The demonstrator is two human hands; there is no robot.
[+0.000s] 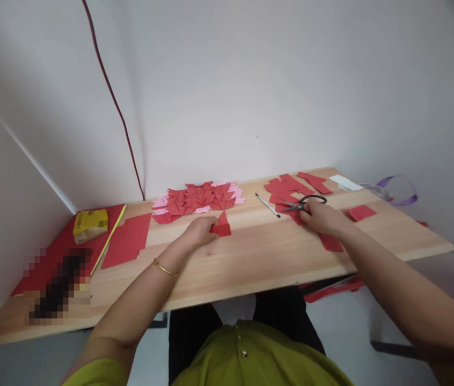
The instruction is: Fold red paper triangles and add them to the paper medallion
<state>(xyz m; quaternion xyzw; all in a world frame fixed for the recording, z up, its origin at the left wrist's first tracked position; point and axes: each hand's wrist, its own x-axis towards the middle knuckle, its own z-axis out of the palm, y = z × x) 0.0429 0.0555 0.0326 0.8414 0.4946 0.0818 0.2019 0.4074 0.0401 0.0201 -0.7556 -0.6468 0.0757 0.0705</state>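
My left hand (202,230) pinches a small folded piece of red paper (222,227), with a pointed top, just over the table. On the right, my right hand (319,214) grips a pair of scissors (300,206) by the dark handles. Their blades point left, over red paper scraps (287,188); I cannot tell whether they touch them. Between the hands, nearer the wall, lies a white pen (268,205). Beyond my left hand spreads a pile of folded red and pink paper pieces (198,201).
The wooden table (243,268) stands against the wall. At left lie a red sheet (128,241), a yellow packet (90,225) and a blurred-out dark object (61,284). At right are a red square (361,213), a white card (345,183) and purple ribbon (406,201).
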